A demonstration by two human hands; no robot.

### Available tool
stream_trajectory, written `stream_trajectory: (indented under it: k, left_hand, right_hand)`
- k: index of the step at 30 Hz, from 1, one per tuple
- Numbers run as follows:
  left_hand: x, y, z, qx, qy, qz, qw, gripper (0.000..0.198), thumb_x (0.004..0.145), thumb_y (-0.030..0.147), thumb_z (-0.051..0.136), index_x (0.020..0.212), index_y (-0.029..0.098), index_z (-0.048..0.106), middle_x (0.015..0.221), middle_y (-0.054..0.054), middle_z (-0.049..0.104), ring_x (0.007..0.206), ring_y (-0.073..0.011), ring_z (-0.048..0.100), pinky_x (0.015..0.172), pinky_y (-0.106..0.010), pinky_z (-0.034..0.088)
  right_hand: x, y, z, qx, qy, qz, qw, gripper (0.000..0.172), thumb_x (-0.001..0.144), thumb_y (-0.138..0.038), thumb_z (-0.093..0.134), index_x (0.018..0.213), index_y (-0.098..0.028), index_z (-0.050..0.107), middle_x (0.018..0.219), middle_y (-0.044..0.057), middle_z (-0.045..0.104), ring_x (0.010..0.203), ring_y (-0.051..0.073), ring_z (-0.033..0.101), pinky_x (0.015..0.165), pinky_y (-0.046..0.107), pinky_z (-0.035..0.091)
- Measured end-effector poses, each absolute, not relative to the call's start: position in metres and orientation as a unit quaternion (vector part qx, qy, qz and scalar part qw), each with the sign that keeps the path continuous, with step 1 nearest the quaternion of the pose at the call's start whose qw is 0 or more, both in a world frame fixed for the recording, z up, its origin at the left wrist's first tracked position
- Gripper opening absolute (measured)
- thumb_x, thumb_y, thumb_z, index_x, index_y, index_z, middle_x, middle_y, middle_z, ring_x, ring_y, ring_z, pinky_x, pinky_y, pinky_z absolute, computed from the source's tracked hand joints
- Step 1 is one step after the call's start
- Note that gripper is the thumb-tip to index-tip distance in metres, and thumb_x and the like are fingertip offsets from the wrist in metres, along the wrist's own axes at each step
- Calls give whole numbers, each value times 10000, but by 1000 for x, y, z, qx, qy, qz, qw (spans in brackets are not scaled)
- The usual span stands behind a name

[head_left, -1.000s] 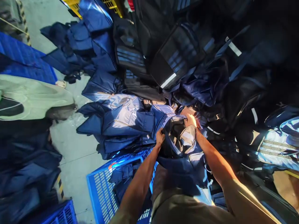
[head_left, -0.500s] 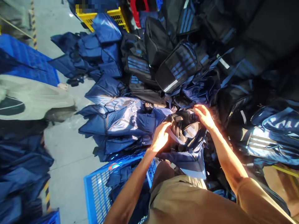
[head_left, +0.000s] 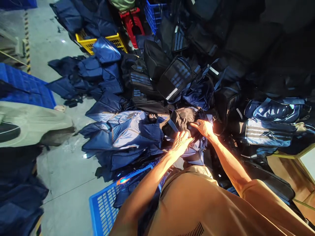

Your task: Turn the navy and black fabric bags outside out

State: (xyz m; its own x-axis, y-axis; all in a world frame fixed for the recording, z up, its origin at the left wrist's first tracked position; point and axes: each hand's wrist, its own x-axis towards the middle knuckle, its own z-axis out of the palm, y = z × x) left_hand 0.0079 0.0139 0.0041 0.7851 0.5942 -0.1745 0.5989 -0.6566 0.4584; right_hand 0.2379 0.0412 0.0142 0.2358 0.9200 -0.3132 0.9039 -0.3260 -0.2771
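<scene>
A crumpled black bag (head_left: 183, 118) with a blue strap lies in front of my body, in the strip of bright light. My right hand (head_left: 203, 127) has its fingers closed on the bag's fabric at its right side. Stretched out, the fingers of my left hand (head_left: 181, 144) rest against the near edge of the same bag. Below the hands hangs blue and dark cloth, partly hidden by my wrists. To the left, close by, lies a heap of shiny navy bags (head_left: 130, 131).
A blue crate (head_left: 104, 205) with dark cloth stands at my left leg. Black bags with blue stripes (head_left: 178, 75) are piled ahead. Farther off are a yellow crate (head_left: 86, 44) and a red stool (head_left: 133, 28). At right lie a striped bag (head_left: 269, 132) and an open carton (head_left: 283, 173).
Both hands have come closer together. The right moved in onto the bag and now grips its fabric; the left shifted right, fingers extended. The bag's black fabric lies rearranged, and the view has tilted upward.
</scene>
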Motion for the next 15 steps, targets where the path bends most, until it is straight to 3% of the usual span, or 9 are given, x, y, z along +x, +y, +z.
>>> stream_trajectory:
  k: [4, 7, 10, 12, 15]
  left_hand:
    - [24, 14, 7, 920, 319, -7, 226, 327, 1101, 187, 558, 1188, 193, 873, 1405, -188, 713, 1372, -361, 592, 1190, -565, 472]
    - [24, 4, 5, 930, 290, -15, 224, 323, 1099, 146, 528, 1164, 181, 842, 1357, -177, 754, 1354, -338, 632, 1218, -558, 448]
    - [7, -12, 2, 915, 304, -38, 263, 317, 1102, 127, 500, 1250, 140, 780, 1172, -194, 802, 1181, -319, 734, 1174, -537, 468]
    - [-9, -24, 2, 892, 339, -53, 294, 282, 1123, 204, 510, 1257, 144, 750, 1011, -171, 802, 1013, -312, 767, 1117, -530, 493]
    - [-31, -39, 9, 857, 371, -38, 355, 246, 1115, 277, 520, 1098, 199, 753, 817, -84, 737, 838, -263, 730, 1016, -449, 521]
  right_hand:
    - [237, 49, 7, -825, -526, 203, 24, 557, 1078, -771, 599, 1020, -258, 808, 1056, 95, 859, 982, 257, 791, 808, 310, 520]
    - [244, 60, -1, -839, -506, 200, 29, 524, 1082, -734, 612, 1140, -266, 840, 1166, 111, 863, 1060, 271, 799, 870, 331, 551]
    - [255, 69, -14, -858, -476, 190, 31, 543, 1077, -693, 648, 1328, -245, 824, 1273, 150, 848, 1145, 285, 796, 937, 349, 571]
    - [261, 73, -23, -865, -468, 176, 33, 571, 1085, -652, 656, 1393, -195, 803, 1289, 193, 836, 1173, 297, 790, 957, 356, 574]
    - [270, 73, -34, -866, -473, 160, 28, 576, 1101, -600, 639, 1373, -120, 804, 1260, 250, 825, 1171, 326, 788, 954, 372, 570]
